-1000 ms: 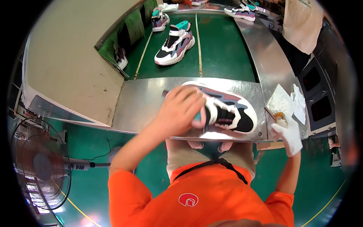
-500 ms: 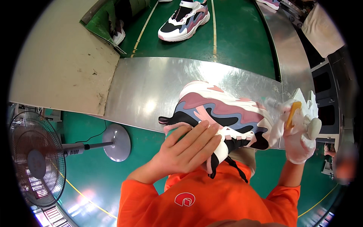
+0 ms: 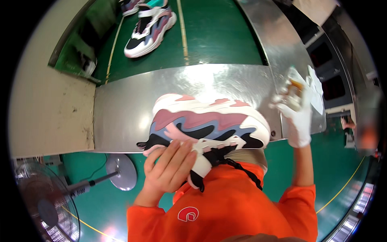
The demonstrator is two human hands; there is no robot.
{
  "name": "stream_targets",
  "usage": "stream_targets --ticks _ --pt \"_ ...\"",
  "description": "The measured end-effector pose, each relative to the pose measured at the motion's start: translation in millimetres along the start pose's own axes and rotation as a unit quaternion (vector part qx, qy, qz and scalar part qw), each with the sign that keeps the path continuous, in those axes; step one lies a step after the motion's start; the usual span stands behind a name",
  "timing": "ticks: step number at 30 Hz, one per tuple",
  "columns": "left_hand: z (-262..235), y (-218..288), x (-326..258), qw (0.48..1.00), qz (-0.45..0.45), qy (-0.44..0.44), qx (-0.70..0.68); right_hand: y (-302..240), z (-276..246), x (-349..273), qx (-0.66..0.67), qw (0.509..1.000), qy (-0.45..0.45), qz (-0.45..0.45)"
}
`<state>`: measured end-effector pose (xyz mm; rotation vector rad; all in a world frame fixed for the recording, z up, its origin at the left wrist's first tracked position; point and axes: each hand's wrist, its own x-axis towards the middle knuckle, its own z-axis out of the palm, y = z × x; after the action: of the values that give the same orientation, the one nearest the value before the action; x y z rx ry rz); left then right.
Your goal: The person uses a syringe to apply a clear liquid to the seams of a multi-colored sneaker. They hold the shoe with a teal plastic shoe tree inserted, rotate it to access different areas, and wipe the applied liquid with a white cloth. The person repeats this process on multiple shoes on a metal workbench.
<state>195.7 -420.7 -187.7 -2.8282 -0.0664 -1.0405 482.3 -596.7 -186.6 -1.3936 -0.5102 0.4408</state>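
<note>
A sneaker point(image 3: 209, 123) in white, mauve, blue-grey, pink and black lies on its side along the near edge of the metal table. Its white sole side faces away from me, and its laces and tongue hang toward my orange shirt. My left hand point(image 3: 169, 167) is bare and closed over the shoe's collar, with the fingers on the outside and the thumb hidden. Away from the shoe, my right hand point(image 3: 299, 125), in a white glove, has its fingers curled around a small yellow-brown piece point(image 3: 296, 85), blurred. White cloth point(image 3: 316, 90) shows beside that glove.
Beyond the metal table point(image 3: 121, 117), a green belt point(image 3: 213, 36) carries another similar sneaker point(image 3: 147, 34). A beige panel point(image 3: 72, 121) borders the table on the left. A standing fan point(image 3: 46, 201) is at lower left, and dark cabinets point(image 3: 334, 76) stand at right.
The view has shifted, so the table and shoe appear further left. My left hand stays on the shoe's collar. My right hand has turned, its fingers now curled around the yellow-brown piece.
</note>
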Motion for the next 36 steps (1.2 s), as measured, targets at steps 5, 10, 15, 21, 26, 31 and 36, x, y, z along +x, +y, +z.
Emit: stream_targets --ticks 5,10,15,21,26,31,36 --pt "13.3 8.2 -14.4 0.999 -0.006 0.036 0.018 24.5 38.2 13.4 0.139 0.984 -0.096 0.065" --pt "9.6 10.1 -18.0 0.999 -0.014 0.039 0.02 4.4 71.4 25.3 0.176 0.937 -0.28 0.115" --pt "10.5 12.0 -12.2 0.999 -0.012 0.045 0.027 11.1 87.6 43.2 0.245 0.885 -0.372 0.133" --pt "5.7 12.5 -0.2 0.999 0.004 0.019 0.031 25.2 57.4 34.4 0.305 0.898 -0.312 0.056" --pt "-6.0 2.0 17.6 1.0 0.007 -0.003 0.002 1.0 -5.3 -4.8 0.161 0.977 -0.127 -0.055" --pt "-4.1 -14.6 34.8 0.998 0.056 -0.023 -0.034 -2.1 -79.2 -29.7 -0.183 0.977 -0.014 0.112" --pt "-1.2 -17.4 38.8 0.998 0.012 -0.028 -0.054 -50.4 -34.5 -30.3 -0.156 0.977 -0.083 0.119"
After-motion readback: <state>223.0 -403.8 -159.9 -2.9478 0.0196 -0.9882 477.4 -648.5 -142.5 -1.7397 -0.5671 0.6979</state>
